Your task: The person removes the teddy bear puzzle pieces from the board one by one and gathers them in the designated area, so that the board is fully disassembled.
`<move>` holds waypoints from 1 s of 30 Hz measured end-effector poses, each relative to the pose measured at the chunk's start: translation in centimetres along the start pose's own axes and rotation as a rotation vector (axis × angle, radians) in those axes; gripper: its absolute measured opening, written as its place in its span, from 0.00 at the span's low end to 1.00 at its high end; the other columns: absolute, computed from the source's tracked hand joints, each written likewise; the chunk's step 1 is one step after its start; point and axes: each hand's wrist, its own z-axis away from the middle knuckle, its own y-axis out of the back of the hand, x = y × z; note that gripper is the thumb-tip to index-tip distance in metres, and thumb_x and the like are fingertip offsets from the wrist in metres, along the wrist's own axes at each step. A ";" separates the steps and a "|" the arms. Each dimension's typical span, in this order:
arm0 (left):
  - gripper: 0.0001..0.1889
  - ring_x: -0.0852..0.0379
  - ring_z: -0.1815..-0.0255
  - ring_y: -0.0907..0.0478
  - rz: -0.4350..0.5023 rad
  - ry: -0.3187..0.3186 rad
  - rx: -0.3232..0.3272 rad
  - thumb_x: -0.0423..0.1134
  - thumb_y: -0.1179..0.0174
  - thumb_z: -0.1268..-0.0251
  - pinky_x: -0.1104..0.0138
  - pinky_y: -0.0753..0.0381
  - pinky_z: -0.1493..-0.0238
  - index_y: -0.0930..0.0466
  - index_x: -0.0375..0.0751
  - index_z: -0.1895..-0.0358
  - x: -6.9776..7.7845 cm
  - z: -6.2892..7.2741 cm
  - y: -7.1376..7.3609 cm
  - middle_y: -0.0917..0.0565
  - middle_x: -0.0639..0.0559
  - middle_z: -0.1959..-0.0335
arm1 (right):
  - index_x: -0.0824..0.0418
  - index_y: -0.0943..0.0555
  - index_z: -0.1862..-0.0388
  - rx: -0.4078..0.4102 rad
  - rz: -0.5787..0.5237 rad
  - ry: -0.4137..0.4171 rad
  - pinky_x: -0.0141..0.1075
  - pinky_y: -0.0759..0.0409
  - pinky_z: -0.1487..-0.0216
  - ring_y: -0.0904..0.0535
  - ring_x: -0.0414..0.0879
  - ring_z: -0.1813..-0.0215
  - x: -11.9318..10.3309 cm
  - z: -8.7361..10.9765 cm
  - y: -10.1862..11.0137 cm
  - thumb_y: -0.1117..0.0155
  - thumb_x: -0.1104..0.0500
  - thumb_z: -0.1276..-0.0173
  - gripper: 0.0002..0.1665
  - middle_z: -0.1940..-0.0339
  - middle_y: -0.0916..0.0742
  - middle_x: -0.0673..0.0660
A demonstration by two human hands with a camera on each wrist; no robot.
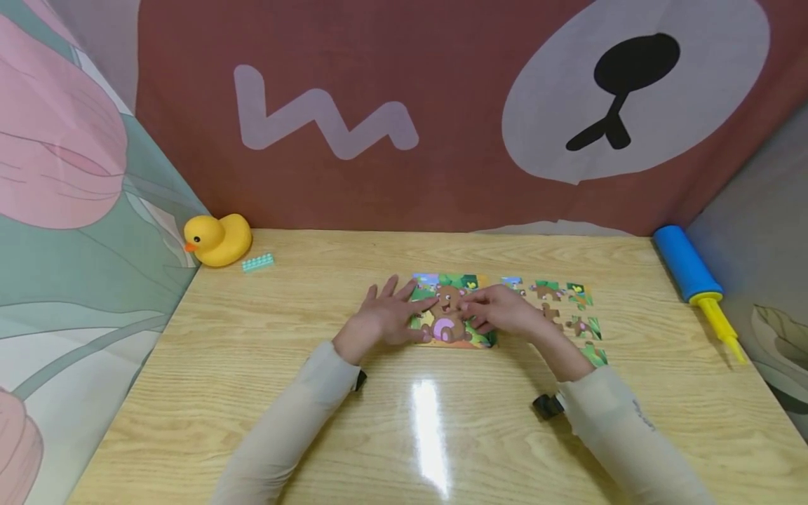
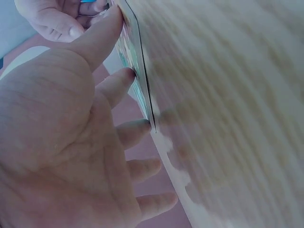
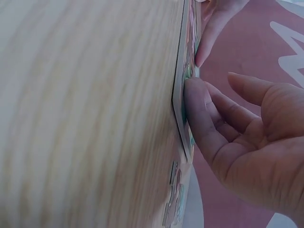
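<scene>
A jigsaw puzzle (image 1: pixel 449 335) with a brown bear picture lies flat on the wooden table. My left hand (image 1: pixel 393 315) rests on its left side, fingers spread; in the left wrist view the thumb and two fingertips touch the puzzle's edge. From the right, my right hand (image 1: pixel 499 308) reaches over the puzzle and touches its surface with the fingertips. In the right wrist view that hand's thumb (image 3: pixel 249 88) stands apart from the bent fingers, and I see nothing pinched between them. The part of the picture beneath the right hand is hidden.
Loose puzzle pieces (image 1: pixel 583 327) lie to the right of the puzzle, some behind the right forearm. A yellow rubber duck (image 1: pixel 221 240) and a turquoise studded strip (image 1: pixel 258 262) are at the back left. A blue and yellow pump (image 1: pixel 688 266) lies along the right edge.
</scene>
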 end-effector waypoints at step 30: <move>0.37 0.44 0.14 0.63 -0.066 0.068 -0.065 0.71 0.56 0.28 0.39 0.62 0.18 0.59 0.79 0.20 1.1 0.3 0.2 0.64 0.56 0.14 | 0.60 0.11 0.47 0.025 0.088 -0.004 0.34 0.22 0.67 0.23 0.45 0.71 -0.8 0.3 -1.0 0.44 0.59 0.21 0.15 0.51 0.09 0.58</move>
